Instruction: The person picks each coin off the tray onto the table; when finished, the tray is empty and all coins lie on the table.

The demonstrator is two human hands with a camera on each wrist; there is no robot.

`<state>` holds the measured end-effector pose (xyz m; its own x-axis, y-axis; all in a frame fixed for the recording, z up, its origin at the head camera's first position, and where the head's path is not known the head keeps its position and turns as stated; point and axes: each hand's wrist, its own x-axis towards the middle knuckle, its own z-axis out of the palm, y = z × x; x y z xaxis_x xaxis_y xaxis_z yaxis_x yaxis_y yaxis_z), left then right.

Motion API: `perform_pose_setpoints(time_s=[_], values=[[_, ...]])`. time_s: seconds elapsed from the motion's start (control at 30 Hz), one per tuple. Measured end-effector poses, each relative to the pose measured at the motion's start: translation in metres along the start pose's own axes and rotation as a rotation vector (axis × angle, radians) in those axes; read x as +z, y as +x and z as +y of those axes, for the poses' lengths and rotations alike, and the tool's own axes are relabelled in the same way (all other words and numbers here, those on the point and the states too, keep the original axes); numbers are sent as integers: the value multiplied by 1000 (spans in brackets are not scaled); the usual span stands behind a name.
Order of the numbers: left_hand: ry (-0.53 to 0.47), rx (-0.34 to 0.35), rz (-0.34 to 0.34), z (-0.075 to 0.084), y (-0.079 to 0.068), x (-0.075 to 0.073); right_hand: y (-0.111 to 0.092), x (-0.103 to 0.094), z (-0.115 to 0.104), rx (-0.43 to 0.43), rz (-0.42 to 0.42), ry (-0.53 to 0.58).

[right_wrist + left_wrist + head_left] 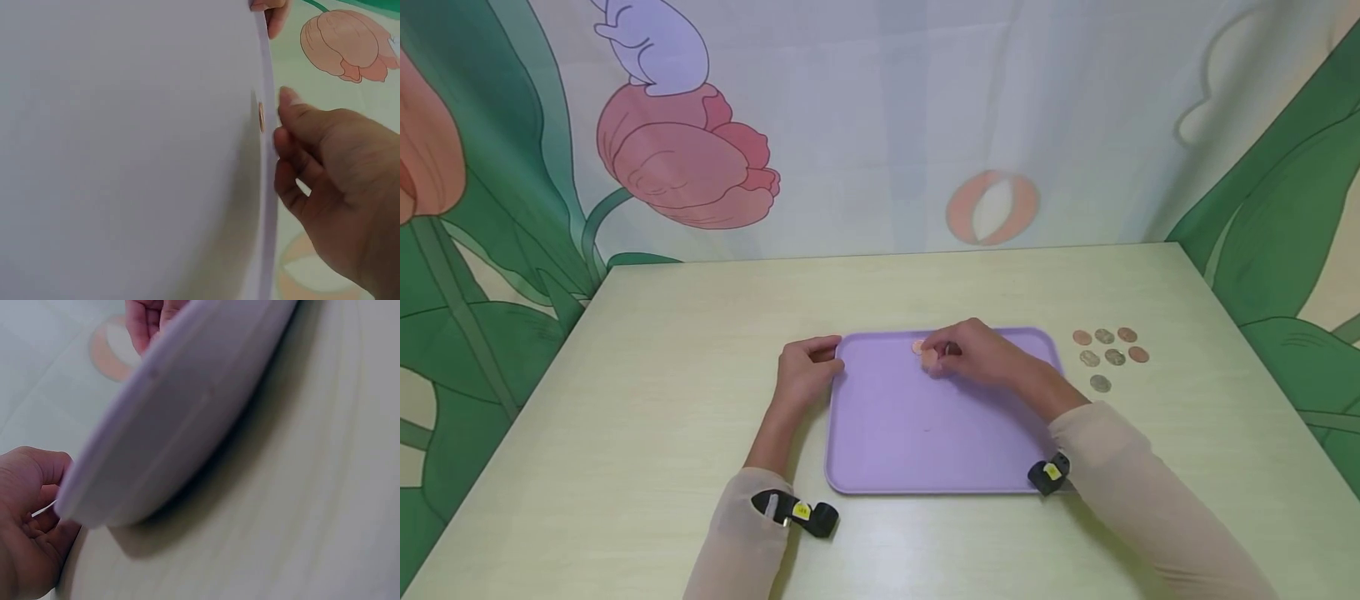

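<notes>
A shallow lilac tray (925, 454) lies on the table. My left hand (807, 367) grips its far left corner; in the left wrist view, that hand's fingers (55, 469) meet the rim. Over the tray's far part is my right hand (981, 354), palm down, its fingers loosely bent. Just beyond those fingertips, a copper coin (917, 347) rests in the tray by the far rim, and it shows edge-on as a thin coin (261, 117) in the right wrist view. No coin shows between the right fingers (306, 125) there.
Right of the tray, several coins, copper and silver, lie in loose rows on the table, among them a silver coin (1101, 383) nearest me. A printed curtain (880, 125) hangs behind the table's far edge. Wrist cameras, such as the black camera (1048, 473), sit on both sleeves.
</notes>
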<state>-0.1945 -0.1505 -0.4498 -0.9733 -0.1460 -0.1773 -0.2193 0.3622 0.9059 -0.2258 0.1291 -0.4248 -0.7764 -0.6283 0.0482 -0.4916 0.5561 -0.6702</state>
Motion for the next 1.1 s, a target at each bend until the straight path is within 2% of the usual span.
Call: perform_pose_setpoints(time_s=[0.23, 0.5, 0.67, 0.9, 1.1], values=[[-5, 8, 3, -2, 2, 1, -12, -14, -10, 56, 55, 47], [-9, 13, -1, -1, 1, 0, -31, -25, -9, -5, 152, 49], [-8, 7, -3, 0, 1, 1, -46, -34, -6, 22, 192, 18], [-13, 3, -3, 0, 1, 1, -70, -49, 6, 55, 262, -3], [0, 0, 2, 0, 1, 1, -96, -63, 23, 150, 288, -54]])
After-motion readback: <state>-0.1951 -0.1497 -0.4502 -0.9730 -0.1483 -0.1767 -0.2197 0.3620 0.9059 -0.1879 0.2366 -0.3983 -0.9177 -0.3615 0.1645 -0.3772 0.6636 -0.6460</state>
